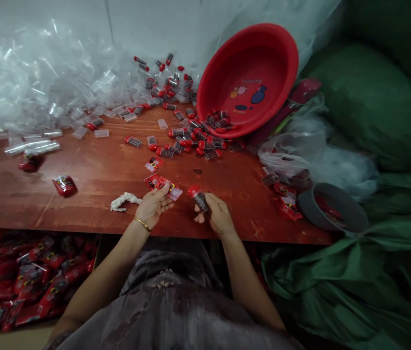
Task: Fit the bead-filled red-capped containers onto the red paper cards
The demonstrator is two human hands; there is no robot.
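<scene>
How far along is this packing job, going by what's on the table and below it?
Done: a box under the table is full of red sealed packets. In hand: the right hand grips a red-capped container; the left hand rests on red packets. Left: many loose containers spill from the tipped red basin.

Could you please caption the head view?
Right hand holds a red-capped vial; left hand touches red packets.

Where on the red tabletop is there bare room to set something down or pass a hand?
Bare tabletop lies between the white cloth scrap, the red packet and the clear cases. A smaller patch sits between the right hand and the grey bowl. It is crowded with red-capped pieces below the tipped red basin.
</scene>
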